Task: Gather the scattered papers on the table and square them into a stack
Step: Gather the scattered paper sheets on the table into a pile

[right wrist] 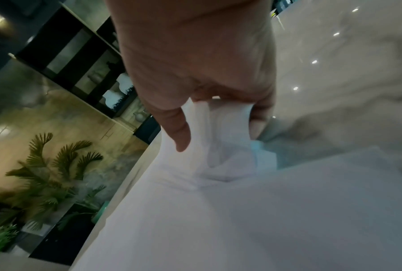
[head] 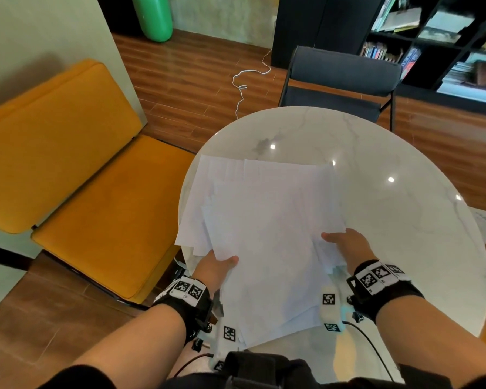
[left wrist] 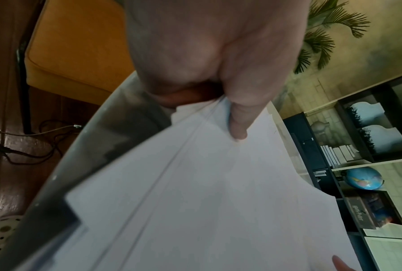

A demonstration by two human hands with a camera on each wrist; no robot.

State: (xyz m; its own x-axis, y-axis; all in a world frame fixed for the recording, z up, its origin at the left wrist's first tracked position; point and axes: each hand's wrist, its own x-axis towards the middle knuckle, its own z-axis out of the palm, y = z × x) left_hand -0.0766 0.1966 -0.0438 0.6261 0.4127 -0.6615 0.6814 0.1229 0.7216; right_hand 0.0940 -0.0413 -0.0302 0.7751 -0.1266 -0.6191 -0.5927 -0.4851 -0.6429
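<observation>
A loose, uneven pile of white papers [head: 264,228] lies fanned over the near left part of the round marble table [head: 390,226], its sheets sticking out at several angles. My left hand [head: 218,269] pinches the pile's left near edge, thumb on top, fingers hidden underneath. The left wrist view shows that thumb pressed onto the papers [left wrist: 207,192] by my left hand [left wrist: 218,102]. My right hand [head: 345,245] grips the pile's right edge. In the right wrist view my right hand [right wrist: 216,121] has thumb and fingers curled round bunched papers [right wrist: 241,210].
An orange padded bench [head: 96,192] stands left of the table. A dark chair [head: 340,80] sits behind the table, with a black bookshelf [head: 446,37] at the back right. A white cable [head: 250,77] trails over the wooden floor.
</observation>
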